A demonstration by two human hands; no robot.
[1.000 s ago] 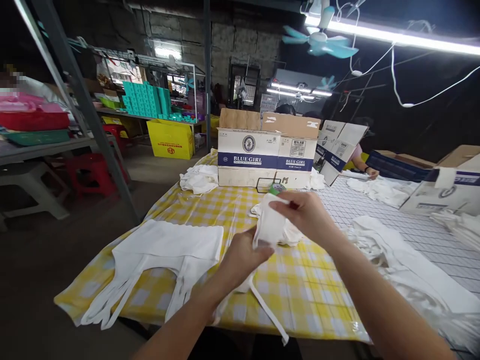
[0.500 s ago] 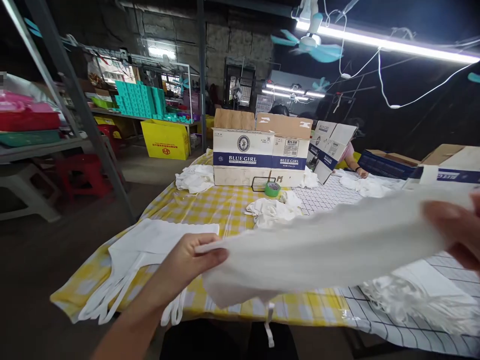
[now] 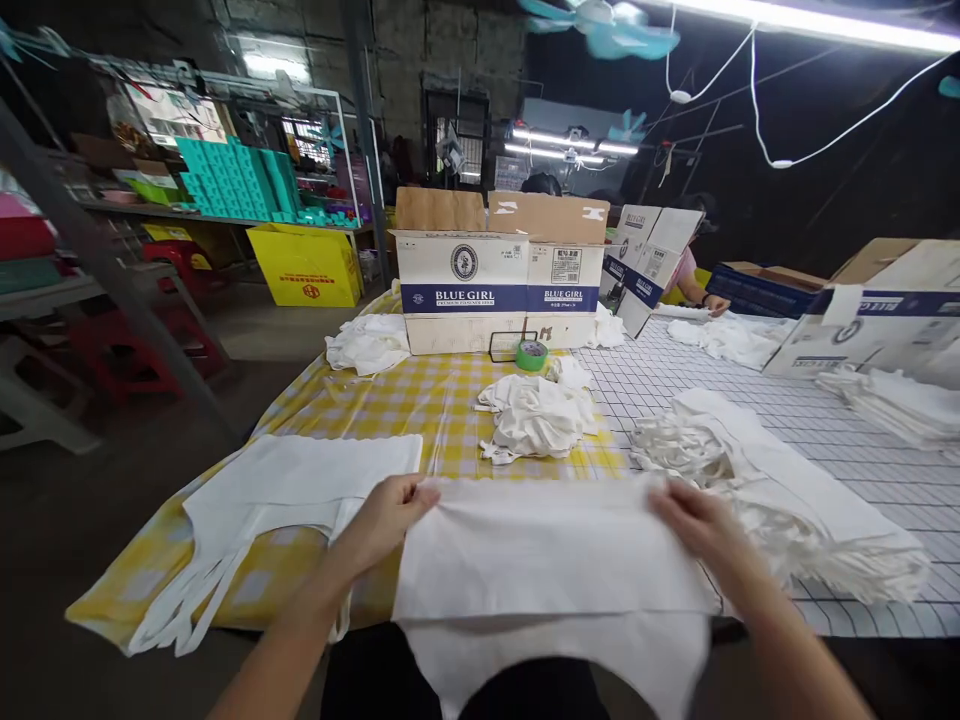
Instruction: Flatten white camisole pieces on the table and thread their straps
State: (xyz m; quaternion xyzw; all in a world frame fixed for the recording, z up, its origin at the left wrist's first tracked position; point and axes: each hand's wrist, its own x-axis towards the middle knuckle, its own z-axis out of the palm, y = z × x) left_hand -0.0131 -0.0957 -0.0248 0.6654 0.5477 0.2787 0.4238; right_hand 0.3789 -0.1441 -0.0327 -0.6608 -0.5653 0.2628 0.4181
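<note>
A white cloth piece (image 3: 551,560) lies spread across the near table edge, its lower part hanging over the front. My left hand (image 3: 386,518) pinches its top left corner. My right hand (image 3: 697,522) grips its top right corner, fingers closed on the fabric. To the left lies a flat stack of white cloth with ties (image 3: 292,490). A crumpled pile of white pieces (image 3: 534,420) sits just beyond the spread cloth.
A "BLUE GIRL" carton (image 3: 499,275) stands at the table's far side with a green tape roll (image 3: 532,354) before it. More white stacks (image 3: 757,470) lie right. Another carton (image 3: 870,320) sits far right. A person's hand (image 3: 712,303) works at the far end.
The small bundle I held was pulled open wide between my hands, then laid down flat on the table's near edge. The view tipped downward.
</note>
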